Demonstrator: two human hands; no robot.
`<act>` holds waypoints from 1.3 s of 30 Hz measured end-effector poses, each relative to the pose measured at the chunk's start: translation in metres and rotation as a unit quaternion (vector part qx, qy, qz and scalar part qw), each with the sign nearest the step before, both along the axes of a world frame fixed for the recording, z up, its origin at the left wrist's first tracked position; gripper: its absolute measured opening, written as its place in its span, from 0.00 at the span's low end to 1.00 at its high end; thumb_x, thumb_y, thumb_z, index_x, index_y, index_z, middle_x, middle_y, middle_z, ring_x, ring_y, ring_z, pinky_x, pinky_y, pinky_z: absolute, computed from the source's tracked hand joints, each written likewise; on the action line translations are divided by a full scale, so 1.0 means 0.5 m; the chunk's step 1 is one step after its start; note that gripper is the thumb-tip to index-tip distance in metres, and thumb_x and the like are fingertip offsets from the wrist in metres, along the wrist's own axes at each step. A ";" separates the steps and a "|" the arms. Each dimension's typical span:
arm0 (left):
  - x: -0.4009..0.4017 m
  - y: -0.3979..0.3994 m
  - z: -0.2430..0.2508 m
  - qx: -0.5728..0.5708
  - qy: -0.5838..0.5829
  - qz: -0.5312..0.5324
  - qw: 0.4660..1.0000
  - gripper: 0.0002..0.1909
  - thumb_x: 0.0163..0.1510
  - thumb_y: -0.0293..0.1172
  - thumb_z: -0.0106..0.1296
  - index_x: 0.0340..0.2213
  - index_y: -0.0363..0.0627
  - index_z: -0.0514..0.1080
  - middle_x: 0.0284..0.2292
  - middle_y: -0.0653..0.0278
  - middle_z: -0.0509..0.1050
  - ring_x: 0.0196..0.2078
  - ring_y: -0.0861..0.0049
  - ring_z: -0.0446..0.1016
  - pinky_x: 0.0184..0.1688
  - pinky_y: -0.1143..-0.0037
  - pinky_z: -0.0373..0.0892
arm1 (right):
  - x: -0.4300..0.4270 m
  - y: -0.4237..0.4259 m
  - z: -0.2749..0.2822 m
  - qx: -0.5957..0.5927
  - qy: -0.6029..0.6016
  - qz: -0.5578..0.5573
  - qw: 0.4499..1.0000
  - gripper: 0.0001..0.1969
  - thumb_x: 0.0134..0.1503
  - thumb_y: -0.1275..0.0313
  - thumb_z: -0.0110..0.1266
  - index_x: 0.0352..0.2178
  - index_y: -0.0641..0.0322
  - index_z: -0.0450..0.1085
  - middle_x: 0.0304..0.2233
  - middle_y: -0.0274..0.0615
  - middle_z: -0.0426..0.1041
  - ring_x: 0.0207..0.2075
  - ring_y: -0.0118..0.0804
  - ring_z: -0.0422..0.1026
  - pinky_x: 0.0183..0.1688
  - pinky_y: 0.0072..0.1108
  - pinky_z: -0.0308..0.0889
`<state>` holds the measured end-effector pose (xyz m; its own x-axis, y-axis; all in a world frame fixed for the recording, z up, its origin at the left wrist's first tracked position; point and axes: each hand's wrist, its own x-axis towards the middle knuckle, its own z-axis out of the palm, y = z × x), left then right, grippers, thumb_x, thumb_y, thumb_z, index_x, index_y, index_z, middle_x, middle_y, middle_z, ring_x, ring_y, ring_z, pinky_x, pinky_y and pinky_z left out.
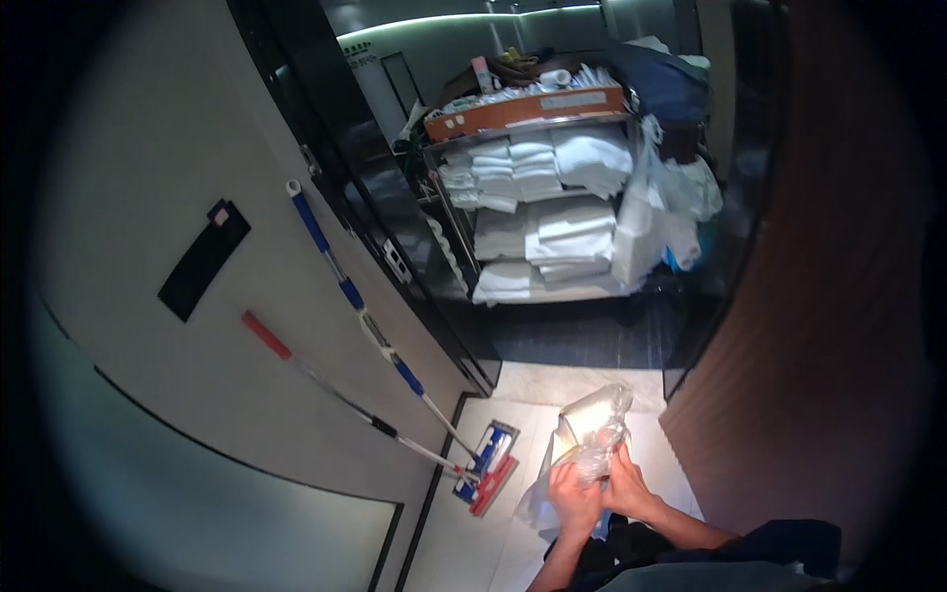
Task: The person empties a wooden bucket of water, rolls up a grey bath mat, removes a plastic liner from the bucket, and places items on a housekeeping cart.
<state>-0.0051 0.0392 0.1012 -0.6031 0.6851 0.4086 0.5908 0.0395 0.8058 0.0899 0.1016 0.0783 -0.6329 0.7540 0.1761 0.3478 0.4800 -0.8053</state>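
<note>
A clear plastic bag (594,414) is gathered between my two hands, low in front of my body. My left hand (574,497) has its fingers closed on the bunched plastic. Close beside it, my right hand (627,488) pinches the same bag with the thumb and fingers. The upper part of the bag stands up beyond my fingers and catches bright light. A loose part of the plastic (534,510) hangs down to the left of my left hand. What the bag contains, if anything, cannot be made out.
A housekeeping cart (525,111) with stacked white towels (510,170) stands beyond the doorway. Plastic bags (644,214) hang on its right. Two mops, one with a blue handle (309,218), one with a red handle (266,335), lean at the left wall. A brown wood panel (799,318) is right.
</note>
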 end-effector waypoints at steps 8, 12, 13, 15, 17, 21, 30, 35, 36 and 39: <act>-0.309 0.465 0.157 0.177 0.147 -0.065 0.971 0.12 0.36 0.30 0.53 0.25 0.36 0.69 0.29 0.54 0.65 0.35 0.59 0.62 0.36 0.67 0.60 | -0.347 0.540 0.194 0.293 0.177 0.103 0.934 0.13 0.37 0.71 0.53 0.29 0.63 0.69 0.30 0.50 0.69 0.30 0.47 0.71 0.32 0.28 0.67; -0.511 0.704 0.323 0.200 0.242 -0.102 0.944 0.15 0.34 0.22 0.49 0.30 0.34 0.67 0.32 0.51 0.66 0.37 0.55 0.64 0.38 0.66 0.63 | -0.536 0.797 0.343 0.299 0.219 0.103 0.923 0.13 0.36 0.70 0.54 0.27 0.62 0.70 0.24 0.46 0.70 0.27 0.40 0.71 0.30 0.24 0.65; -0.558 0.750 0.372 0.207 0.262 -0.094 0.938 0.16 0.35 0.20 0.49 0.31 0.30 0.65 0.36 0.48 0.65 0.40 0.52 0.62 0.42 0.64 0.61 | -0.592 0.859 0.396 0.271 0.253 0.098 0.924 0.13 0.36 0.70 0.54 0.27 0.63 0.70 0.23 0.45 0.70 0.26 0.39 0.70 0.29 0.24 0.65; -0.632 0.807 0.466 0.221 0.305 -0.054 0.925 0.19 0.41 0.23 0.50 0.37 0.28 0.63 0.41 0.43 0.62 0.45 0.49 0.60 0.47 0.63 0.58 | -0.715 0.945 0.532 0.275 0.315 0.065 0.906 0.13 0.36 0.70 0.54 0.26 0.66 0.69 0.23 0.44 0.70 0.25 0.36 0.69 0.29 0.23 0.64; -0.682 0.836 0.518 0.250 0.298 -0.011 0.921 0.24 0.42 0.23 0.50 0.43 0.28 0.60 0.43 0.42 0.61 0.46 0.50 0.60 0.47 0.64 0.58 | -0.827 1.069 0.635 0.432 0.371 0.057 0.820 0.12 0.38 0.71 0.52 0.26 0.69 0.68 0.22 0.43 0.70 0.25 0.33 0.69 0.30 0.22 0.64; -0.813 0.869 0.395 0.208 0.287 -0.017 0.935 0.23 0.41 0.19 0.50 0.42 0.29 0.62 0.36 0.47 0.68 0.37 0.55 0.68 0.41 0.67 0.63 | -1.069 1.233 0.795 0.497 0.346 -0.015 0.796 0.08 0.36 0.72 0.52 0.21 0.64 0.67 0.21 0.51 0.69 0.25 0.49 0.69 0.25 0.29 0.63; -0.762 0.653 -0.299 -0.219 -0.054 0.359 0.906 0.15 0.48 0.42 0.49 0.31 0.42 0.71 0.28 0.54 0.72 0.29 0.64 0.69 0.34 0.63 0.64 | -1.627 1.542 0.694 0.475 -0.031 0.113 0.872 0.10 0.34 0.75 0.54 0.23 0.67 0.69 0.30 0.54 0.68 0.35 0.51 0.67 0.32 0.33 0.64; -0.682 0.779 -0.281 -0.318 -0.259 0.384 0.827 0.17 0.46 0.41 0.50 0.32 0.39 0.70 0.29 0.51 0.72 0.32 0.61 0.70 0.36 0.66 0.64 | -1.803 1.620 0.461 0.264 -0.429 0.528 0.683 0.16 0.35 0.75 0.54 0.30 0.67 0.66 0.30 0.49 0.70 0.32 0.42 0.69 0.30 0.30 0.65; -0.670 0.791 -0.282 -0.324 -0.275 0.388 0.817 0.17 0.46 0.40 0.50 0.32 0.38 0.70 0.29 0.51 0.72 0.32 0.61 0.70 0.37 0.67 0.64 | -1.808 1.606 0.459 0.227 -0.428 0.548 0.682 0.17 0.35 0.75 0.54 0.32 0.67 0.65 0.30 0.49 0.70 0.32 0.41 0.69 0.30 0.30 0.66; -0.629 0.818 -0.289 -0.338 -0.317 0.396 0.793 0.18 0.45 0.40 0.50 0.33 0.37 0.70 0.30 0.49 0.72 0.34 0.59 0.70 0.38 0.68 0.65 | -1.808 1.587 0.433 0.117 -0.419 0.578 0.690 0.23 0.35 0.76 0.54 0.39 0.64 0.62 0.30 0.49 0.70 0.31 0.40 0.70 0.28 0.29 0.66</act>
